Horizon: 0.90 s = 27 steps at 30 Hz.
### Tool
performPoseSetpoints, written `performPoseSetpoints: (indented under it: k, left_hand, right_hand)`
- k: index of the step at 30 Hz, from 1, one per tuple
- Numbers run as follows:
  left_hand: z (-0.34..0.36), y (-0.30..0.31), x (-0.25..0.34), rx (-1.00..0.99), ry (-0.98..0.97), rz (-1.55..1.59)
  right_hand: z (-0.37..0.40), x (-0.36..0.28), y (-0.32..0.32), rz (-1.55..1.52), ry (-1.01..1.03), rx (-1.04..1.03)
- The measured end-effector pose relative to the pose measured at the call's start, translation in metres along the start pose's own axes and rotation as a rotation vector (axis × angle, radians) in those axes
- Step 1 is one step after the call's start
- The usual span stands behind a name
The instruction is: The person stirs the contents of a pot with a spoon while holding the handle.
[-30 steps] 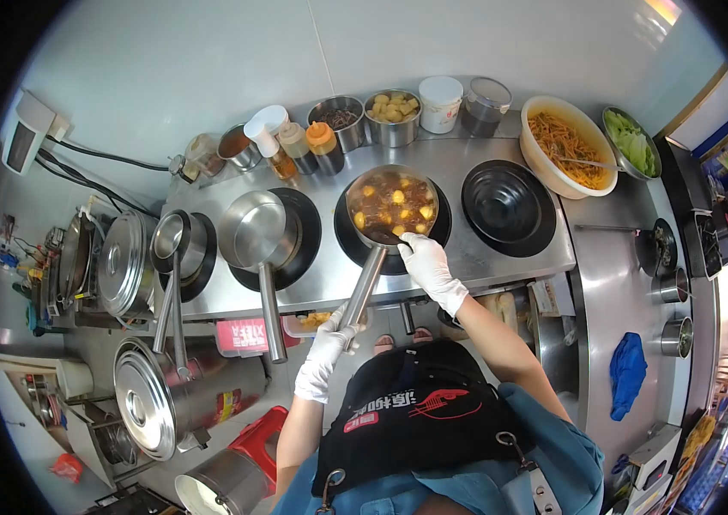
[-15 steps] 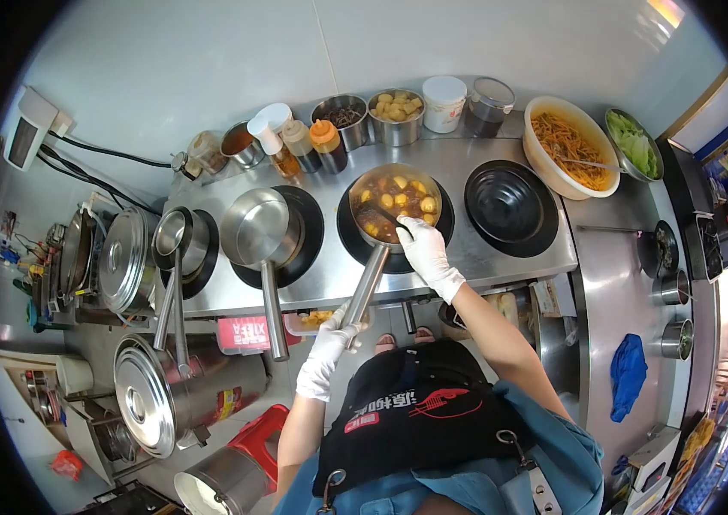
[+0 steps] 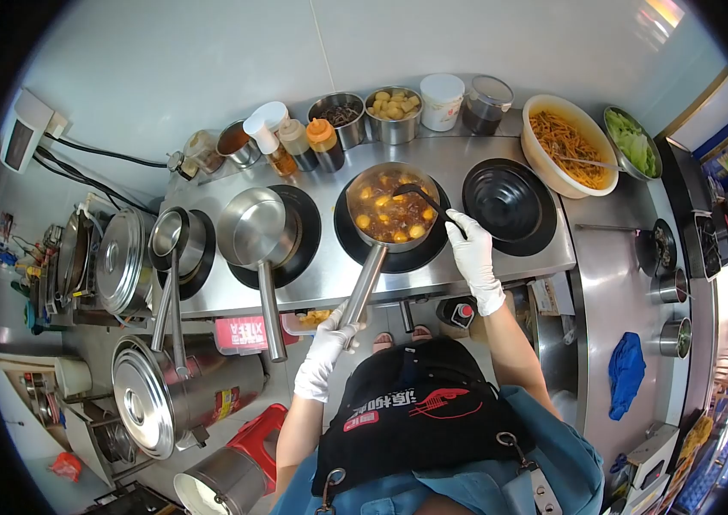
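Note:
My gloved left hand (image 3: 326,348) is wrapped round the long handle of a steel saucepan (image 3: 369,276), which sits on a black burner. In the pan is a brown, saucy stew (image 3: 389,213) with several yellowish round pieces. My gloved right hand (image 3: 474,257), right of the pan, grips a black cooking spoon (image 3: 429,199). Its far end dips into the stew, so the shape of its bowl is partly hidden. Right of the pan stands a black bowl (image 3: 501,202); to the left, another steel saucepan (image 3: 252,225) has nothing in it.
Along the back stand squeeze bottles (image 3: 324,144), a pot of yellow chunks (image 3: 393,129) and a white tub (image 3: 443,105). A basin of orange shreds (image 3: 532,153) is at the back right. Lidded pots (image 3: 123,262) are at the left. A blue cloth (image 3: 626,376) lies on the right counter.
My right hand has moved right and slightly toward me, swinging the spoon over to the pan's right side. The pieces in the stew have shifted. My left hand stays on the handle.

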<state>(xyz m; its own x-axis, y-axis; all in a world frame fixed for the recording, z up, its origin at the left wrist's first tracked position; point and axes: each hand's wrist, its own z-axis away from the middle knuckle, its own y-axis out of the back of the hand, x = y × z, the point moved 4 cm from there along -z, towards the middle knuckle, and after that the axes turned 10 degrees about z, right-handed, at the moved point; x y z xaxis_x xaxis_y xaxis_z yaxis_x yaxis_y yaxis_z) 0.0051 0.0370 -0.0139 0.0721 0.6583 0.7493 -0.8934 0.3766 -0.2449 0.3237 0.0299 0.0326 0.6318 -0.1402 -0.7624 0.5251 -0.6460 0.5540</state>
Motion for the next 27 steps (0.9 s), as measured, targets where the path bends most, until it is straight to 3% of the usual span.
performPoseSetpoints:
  k: [21, 27]
  left_hand:
    - [-0.001, 0.002, -0.002, 0.008, -0.004, -0.003]
    - [-0.001, 0.001, -0.001, 0.01, -0.001, -0.028]
  right_hand:
    - [0.012, 0.0, 0.012, 0.066, 0.01, -0.014]
    - [0.004, -0.034, 0.031, 0.301, 0.074, -0.208]
